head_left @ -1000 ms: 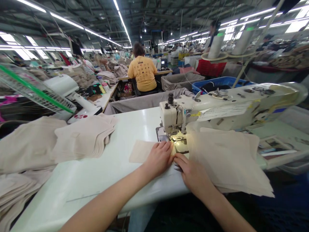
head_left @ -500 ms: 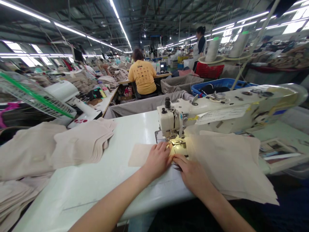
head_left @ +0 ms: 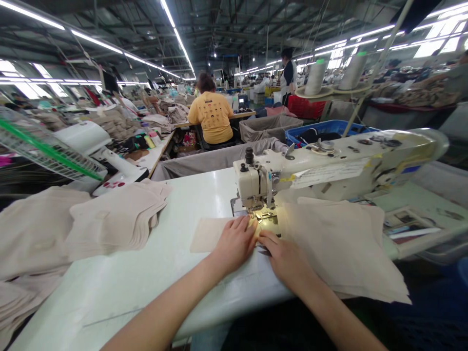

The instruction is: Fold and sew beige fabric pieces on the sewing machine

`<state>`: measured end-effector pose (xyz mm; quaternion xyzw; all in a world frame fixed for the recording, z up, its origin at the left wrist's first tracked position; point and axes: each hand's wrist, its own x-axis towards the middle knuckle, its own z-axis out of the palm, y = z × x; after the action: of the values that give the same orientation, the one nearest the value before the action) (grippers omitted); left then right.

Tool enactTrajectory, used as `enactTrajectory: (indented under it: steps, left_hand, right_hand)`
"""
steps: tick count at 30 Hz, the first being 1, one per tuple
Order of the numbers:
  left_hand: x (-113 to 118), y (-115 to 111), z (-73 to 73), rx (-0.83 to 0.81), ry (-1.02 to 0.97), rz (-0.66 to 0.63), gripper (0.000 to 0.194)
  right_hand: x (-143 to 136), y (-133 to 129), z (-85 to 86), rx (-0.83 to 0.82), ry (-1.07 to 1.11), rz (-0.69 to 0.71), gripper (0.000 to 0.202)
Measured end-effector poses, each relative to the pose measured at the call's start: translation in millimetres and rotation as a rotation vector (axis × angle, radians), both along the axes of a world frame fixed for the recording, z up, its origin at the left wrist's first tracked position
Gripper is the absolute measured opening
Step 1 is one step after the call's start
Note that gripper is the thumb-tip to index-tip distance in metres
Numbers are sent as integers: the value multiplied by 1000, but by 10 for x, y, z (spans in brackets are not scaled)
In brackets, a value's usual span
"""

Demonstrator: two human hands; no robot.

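Observation:
A small beige fabric piece [head_left: 206,235] lies on the pale green sewing table, its right end under my hands by the needle. My left hand [head_left: 236,239] presses on that end, fingers bent and close together, gripping it just in front of the presser foot. With thumb and forefinger pinched at the fabric's near edge, my right hand [head_left: 288,258] meets the left one. A dark pointed metal blade [head_left: 263,250] shows below its fingers; what it belongs to is hidden. The sewing machine [head_left: 252,183] stands over the hands, its lamp lighting the needle plate [head_left: 267,222].
Stacked beige fabric panels [head_left: 340,239] lie right of the needle, overhanging the table's front edge. More beige pieces [head_left: 117,214] are piled at left, beside a white fan [head_left: 86,141]. Thread cones [head_left: 315,78] stand behind the machine. A person in a yellow shirt [head_left: 211,117] sits ahead.
The whole view has shifted slightly, so most things sit a little further left. Both hands keep nearly the same place at the needle; the fabric has barely moved.

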<state>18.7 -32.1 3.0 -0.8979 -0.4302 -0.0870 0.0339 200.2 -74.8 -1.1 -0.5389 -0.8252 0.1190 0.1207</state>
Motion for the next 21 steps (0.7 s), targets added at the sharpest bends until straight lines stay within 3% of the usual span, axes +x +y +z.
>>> enactTrajectory:
  steps: [9,21]
  left_hand:
    - [-2,-315,9,-62,-61,-142,22]
    - [-51,212,52,-40,-31,-119,31]
  right_hand:
    - [20,-126,41,-44,-64,20,59]
    - [-83,258,142,-22,20,-16,46]
